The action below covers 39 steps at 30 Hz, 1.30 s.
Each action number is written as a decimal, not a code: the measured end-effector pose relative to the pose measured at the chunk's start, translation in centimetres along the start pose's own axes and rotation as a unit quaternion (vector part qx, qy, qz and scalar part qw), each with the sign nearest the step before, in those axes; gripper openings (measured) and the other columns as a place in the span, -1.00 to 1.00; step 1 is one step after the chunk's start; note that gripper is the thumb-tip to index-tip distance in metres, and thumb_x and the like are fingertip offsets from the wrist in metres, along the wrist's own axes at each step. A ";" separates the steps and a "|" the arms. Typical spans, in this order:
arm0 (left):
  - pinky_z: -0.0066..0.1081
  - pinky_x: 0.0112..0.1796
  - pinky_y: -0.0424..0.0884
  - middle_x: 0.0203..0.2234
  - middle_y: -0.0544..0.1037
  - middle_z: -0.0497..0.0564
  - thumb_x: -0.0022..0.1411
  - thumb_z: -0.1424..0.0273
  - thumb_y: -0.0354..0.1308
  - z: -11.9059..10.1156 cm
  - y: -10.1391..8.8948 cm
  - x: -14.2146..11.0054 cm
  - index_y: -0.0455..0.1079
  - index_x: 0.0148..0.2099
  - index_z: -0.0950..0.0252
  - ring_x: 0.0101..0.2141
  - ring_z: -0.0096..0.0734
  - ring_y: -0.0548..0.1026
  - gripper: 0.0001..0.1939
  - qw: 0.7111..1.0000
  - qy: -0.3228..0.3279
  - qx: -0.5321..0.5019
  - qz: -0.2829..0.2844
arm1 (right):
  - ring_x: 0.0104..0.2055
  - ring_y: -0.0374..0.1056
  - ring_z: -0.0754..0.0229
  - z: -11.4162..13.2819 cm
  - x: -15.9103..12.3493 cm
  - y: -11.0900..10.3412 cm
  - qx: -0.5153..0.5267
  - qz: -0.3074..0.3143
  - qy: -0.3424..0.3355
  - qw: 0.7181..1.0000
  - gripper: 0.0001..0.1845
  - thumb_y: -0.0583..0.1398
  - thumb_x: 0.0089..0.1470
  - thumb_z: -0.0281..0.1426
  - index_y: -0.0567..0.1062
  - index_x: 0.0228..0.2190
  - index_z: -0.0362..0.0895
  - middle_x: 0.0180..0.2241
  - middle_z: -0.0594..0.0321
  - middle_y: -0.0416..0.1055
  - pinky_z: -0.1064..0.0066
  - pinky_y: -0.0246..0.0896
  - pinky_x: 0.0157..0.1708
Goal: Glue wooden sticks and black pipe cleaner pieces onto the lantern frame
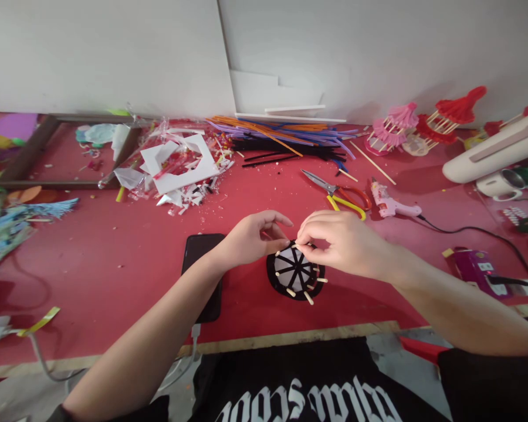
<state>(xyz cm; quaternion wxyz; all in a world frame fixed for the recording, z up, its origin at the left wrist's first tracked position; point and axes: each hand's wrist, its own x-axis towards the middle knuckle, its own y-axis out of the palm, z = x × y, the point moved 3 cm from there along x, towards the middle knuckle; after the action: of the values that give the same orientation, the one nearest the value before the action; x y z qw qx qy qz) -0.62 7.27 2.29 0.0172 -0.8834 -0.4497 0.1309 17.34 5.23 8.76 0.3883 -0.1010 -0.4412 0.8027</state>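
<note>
A small round piece (297, 267) lies on the red table, with a white disc, black fuzzy spokes and a black fuzzy rim. Several short pale wooden sticks (308, 298) stand up around its edge. My right hand (341, 243) pinches one short stick at the far edge of the round piece, thumb against forefinger. My left hand (255, 239) is at the far left of the rim, its fingers curved and apart from the thumb. The left thumb tip seems to touch the rim. My right fingers hide part of the round piece.
A phone (202, 275) lies left of the round piece. Beyond are pliers (330, 186), a pink glue gun (389, 202) with a cord, pipe cleaners (281, 138) and foam scraps (180, 164). A purple power strip (475, 271) is at right; small carousel-like models (393, 126) stand behind.
</note>
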 end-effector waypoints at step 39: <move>0.03 0.34 0.11 0.45 -0.09 0.21 0.09 0.35 0.35 0.6 0.2 -5.8 -0.32 0.49 0.12 0.40 0.07 0.03 0.13 0.976 0.046 0.185 0.104 | -0.31 0.45 0.21 -4.9 -6.4 -0.7 0.007 0.112 0.222 0.969 -0.78 0.18 0.10 -0.46 0.46 -0.17 -0.05 -0.27 0.25 0.54 0.36 0.34 -0.31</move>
<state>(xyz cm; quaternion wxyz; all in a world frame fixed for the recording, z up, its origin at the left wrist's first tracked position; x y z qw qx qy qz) -3.84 2.47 2.88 0.1871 -0.9120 -0.3220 0.1718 24.57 4.00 5.29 0.3851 -0.3224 -0.3239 0.8018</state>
